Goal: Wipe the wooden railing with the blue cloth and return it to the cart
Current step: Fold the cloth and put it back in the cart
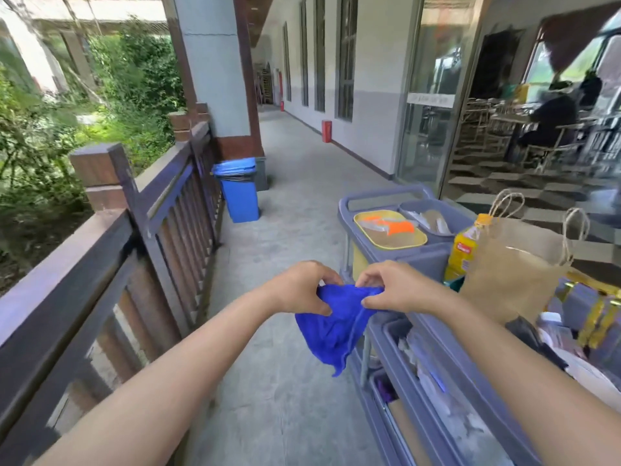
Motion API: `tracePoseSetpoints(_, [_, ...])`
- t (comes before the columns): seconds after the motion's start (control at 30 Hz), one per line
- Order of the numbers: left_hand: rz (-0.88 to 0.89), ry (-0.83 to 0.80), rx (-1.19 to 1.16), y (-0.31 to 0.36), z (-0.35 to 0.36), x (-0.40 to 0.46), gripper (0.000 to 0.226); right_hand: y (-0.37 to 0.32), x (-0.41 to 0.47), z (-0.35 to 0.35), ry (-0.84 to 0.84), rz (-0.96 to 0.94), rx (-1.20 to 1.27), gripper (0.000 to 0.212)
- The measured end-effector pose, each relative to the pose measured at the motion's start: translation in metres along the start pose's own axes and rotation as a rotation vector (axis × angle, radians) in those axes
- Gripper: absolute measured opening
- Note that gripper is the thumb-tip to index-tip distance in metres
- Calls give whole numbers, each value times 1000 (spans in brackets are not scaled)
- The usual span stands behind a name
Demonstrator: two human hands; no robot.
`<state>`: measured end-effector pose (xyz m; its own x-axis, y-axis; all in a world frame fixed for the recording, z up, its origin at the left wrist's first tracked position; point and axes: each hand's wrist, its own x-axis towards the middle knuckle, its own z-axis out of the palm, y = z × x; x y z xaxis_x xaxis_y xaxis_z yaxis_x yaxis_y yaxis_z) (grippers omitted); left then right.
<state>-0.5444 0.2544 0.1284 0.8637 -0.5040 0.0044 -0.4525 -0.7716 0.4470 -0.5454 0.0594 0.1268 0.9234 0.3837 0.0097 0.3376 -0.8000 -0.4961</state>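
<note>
Both hands are closed on the blue cloth (332,327): the left hand (302,287) pinches its upper edge on one side, the right hand (393,287) the same edge on the other, thumbs and fingers clamped with the cloth bunched between them and its loose body hanging below. The cloth is held in the air over the corridor floor, just beside the near corner of the cart (433,260), which stands to the right of the right hand. The wooden railing (111,230) lies to the left of the left hand, well apart, its long axis running away down the corridor. The left hand is the nearer to it. Whether wiping is done cannot be judged; the rail surface appears blurred
</note>
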Motion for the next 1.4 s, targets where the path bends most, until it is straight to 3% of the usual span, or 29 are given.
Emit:
tracePoseSetpoints(0.43, [134, -56, 44, -145, -46, 174, 43, 44, 201, -1, 35, 73, 1, 12])
tracePoseSetpoints(0.7, [248, -86, 82, -211, -99, 302, 44, 70, 328, -38, 95, 159, 1, 15])
tracePoseSetpoints(0.8, [275, -111, 87, -222, -107, 346, 42, 87, 360, -51, 112, 187, -37, 21])
tracePoseSetpoints(0.93, [311, -126, 93, -233, -115, 402, 42, 118, 402, -66, 135, 227, -37, 10])
tracePoseSetpoints(1.1, [342, -101, 118, -243, -121, 470, 44, 160, 453, -88, 161, 211, -50, 12])
tracePoseSetpoints(1.4, [508, -178, 150, -212, -130, 593, 46, 230, 484, -147, 254, 319, -46, 14])
